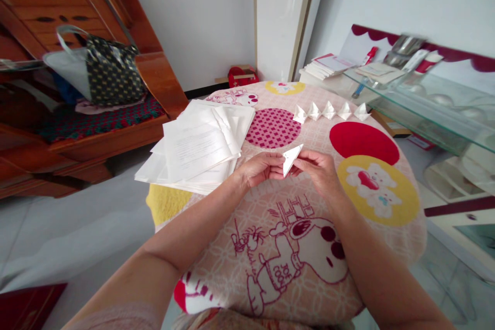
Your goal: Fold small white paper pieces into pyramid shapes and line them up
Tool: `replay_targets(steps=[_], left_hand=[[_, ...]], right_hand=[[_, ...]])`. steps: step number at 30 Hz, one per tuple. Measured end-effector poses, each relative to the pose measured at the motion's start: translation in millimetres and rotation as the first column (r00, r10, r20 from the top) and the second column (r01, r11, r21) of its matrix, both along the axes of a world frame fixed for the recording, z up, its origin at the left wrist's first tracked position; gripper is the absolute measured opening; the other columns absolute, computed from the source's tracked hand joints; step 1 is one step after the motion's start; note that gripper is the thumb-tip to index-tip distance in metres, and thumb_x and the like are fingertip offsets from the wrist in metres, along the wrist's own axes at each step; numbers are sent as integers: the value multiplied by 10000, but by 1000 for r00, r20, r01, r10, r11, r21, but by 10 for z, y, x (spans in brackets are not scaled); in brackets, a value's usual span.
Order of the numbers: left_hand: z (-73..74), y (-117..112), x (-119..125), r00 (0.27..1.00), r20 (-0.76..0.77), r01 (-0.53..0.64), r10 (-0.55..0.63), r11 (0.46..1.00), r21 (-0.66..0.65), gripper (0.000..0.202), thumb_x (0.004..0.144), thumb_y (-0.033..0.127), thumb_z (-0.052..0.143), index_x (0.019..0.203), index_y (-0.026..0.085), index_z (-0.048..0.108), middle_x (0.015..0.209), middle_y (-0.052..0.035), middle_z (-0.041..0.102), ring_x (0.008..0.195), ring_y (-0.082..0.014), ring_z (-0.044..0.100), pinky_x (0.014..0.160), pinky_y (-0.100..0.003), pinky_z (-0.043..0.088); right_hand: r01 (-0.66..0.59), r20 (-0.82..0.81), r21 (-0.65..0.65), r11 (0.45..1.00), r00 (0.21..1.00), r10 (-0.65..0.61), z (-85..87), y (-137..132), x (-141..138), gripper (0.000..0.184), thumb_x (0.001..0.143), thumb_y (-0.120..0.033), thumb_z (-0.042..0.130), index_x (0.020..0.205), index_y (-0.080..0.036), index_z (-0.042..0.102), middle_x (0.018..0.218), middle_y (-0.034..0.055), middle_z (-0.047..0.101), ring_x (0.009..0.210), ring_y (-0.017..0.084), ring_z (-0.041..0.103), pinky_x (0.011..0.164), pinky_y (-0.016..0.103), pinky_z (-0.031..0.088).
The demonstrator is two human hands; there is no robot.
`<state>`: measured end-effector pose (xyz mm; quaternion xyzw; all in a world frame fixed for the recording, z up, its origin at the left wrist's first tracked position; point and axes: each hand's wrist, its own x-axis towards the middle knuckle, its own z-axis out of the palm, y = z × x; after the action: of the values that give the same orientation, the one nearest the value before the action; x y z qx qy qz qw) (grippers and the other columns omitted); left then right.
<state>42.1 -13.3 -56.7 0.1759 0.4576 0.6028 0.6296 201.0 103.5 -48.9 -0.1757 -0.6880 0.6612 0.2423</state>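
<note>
Both my hands meet over the middle of a table covered by a pink cartoon-print cloth. Between them is a small folded white paper piece, pointed like a triangle. My left hand pinches its lower left edge with closed fingers. My right hand grips its right side, fingers curled round it. A loose stack of white paper sheets lies just left of my left hand. Farther back on the cloth, several finished folded paper shapes stand in a row.
A wooden bench with a dark patterned bag stands at the left. A glass shelf unit with papers and small items is at the right. A red box sits on the floor by the wall.
</note>
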Motion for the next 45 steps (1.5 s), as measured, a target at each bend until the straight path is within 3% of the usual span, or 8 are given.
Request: replay_targets(steps=[7,12,16,21,26,31,41,45], left_hand=[[19,-8,33,996,-77,-35,36,999,14,43,892,114,724,875,89,694,757,-71,750,627,-120,714,639,-212,605],[29,-17,119,968,-237,-67,82,995,69,186,868,188,785,781,104,644,725,-46,731,636,-104,705,650,-200,589],[6,-11,157,939,-322,-86,124,988,129,254,815,274,842,884,106,664,751,-32,722,649,-104,691,665,-222,577],[-42,9,196,914,-380,-44,140,967,250,577,677,266,931,1167,131,658,934,-60,746,792,-138,712,734,-246,554],[-116,57,256,882,-452,19,131,950,313,500,749,341,871,1162,120,697,988,-91,757,885,-165,712,819,-282,555],[-127,65,277,792,-584,32,180,942,334,413,840,395,766,1155,130,730,988,-86,772,836,-172,711,727,-271,566],[-58,14,340,526,-808,-32,264,956,291,337,940,241,557,1219,153,723,852,-51,778,722,-166,745,659,-243,568],[-107,30,310,515,-813,-110,270,962,250,491,840,72,528,1288,168,704,942,-50,798,724,-153,750,680,-246,580]], right_hand=[[6,9,49,999,1000,-6,-16,5,6,185,814,-374,746,876,-206,792,832,47,768,687,184,688,678,332,593],[133,63,128,983,988,-142,-29,-23,-13,156,768,-340,735,775,-185,743,701,39,723,620,179,651,585,299,525],[197,119,287,937,964,-239,-65,-28,-20,159,769,-338,711,708,-195,676,647,35,691,577,176,606,531,285,446],[299,60,540,787,919,-390,-103,-46,-5,228,801,-297,667,627,-229,535,570,0,587,527,141,486,534,282,361],[243,37,710,661,924,-380,-107,-120,-20,115,804,-230,613,692,-219,589,610,20,630,562,159,507,578,295,359],[245,9,788,565,913,-409,-171,-153,-64,128,811,-230,568,831,-196,690,714,62,721,622,184,597,602,287,390],[299,-60,766,569,915,-400,-167,-164,-57,199,859,-207,533,857,-185,731,694,67,726,594,179,619,585,280,432],[304,-99,766,566,926,-363,-178,-141,-47,269,841,-175,525,951,-157,770,746,86,760,631,198,672,608,293,484]])
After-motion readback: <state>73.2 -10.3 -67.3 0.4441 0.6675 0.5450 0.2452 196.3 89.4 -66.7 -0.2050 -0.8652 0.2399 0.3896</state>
